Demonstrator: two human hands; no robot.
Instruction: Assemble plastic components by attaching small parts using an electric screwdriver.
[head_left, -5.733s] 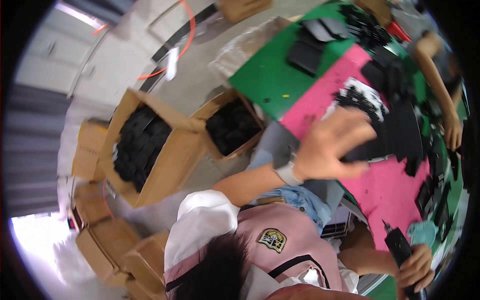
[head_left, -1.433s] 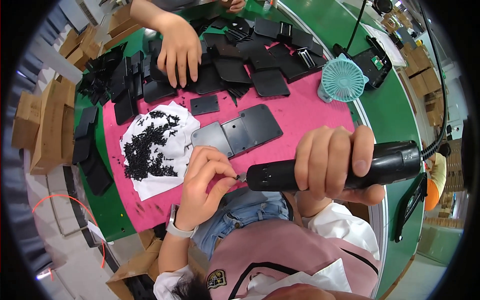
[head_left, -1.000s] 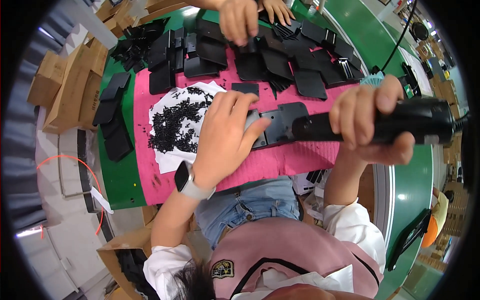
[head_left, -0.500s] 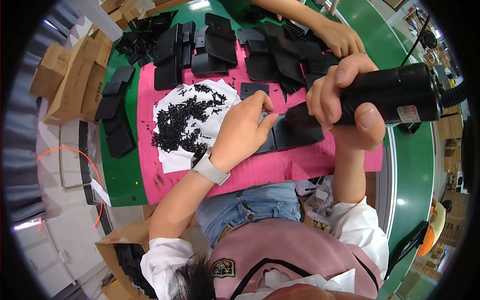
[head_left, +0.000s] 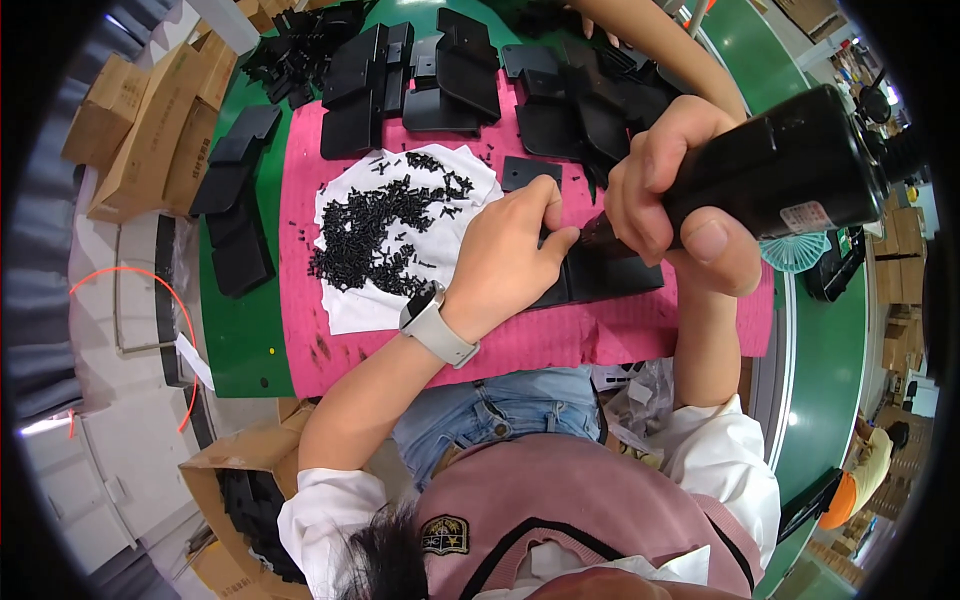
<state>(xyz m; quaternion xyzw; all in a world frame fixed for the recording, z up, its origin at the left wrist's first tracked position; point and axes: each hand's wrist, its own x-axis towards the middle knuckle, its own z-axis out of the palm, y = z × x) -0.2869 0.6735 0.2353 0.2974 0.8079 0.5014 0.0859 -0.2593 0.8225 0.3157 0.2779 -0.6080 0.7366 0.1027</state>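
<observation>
My right hand (head_left: 685, 205) is wrapped round a thick black electric screwdriver (head_left: 780, 165), held tilted with its nose down and to the left. Its tip meets a flat black plate (head_left: 620, 277) on the pink mat and is hidden behind the fingers. My left hand (head_left: 510, 245) rests over the plate's left part, thumb and forefinger closed together beside the tip. Whatever they pinch is too small or covered to make out. Left of that hand, a heap of small black screws (head_left: 375, 225) lies on a white cloth (head_left: 350, 315).
Black bent plates (head_left: 465, 80) are stacked along the far side of the pink mat (head_left: 400, 375), more (head_left: 235, 205) at the left. Another person's arm (head_left: 665, 45) reaches in at the top right. A cardboard box (head_left: 215, 485) with black parts stands lower left.
The screwdriver's rear end has tipped upward, while my left hand stays over the plate. The other person's hand has drawn back toward the far edge. The whole view has shifted slightly.
</observation>
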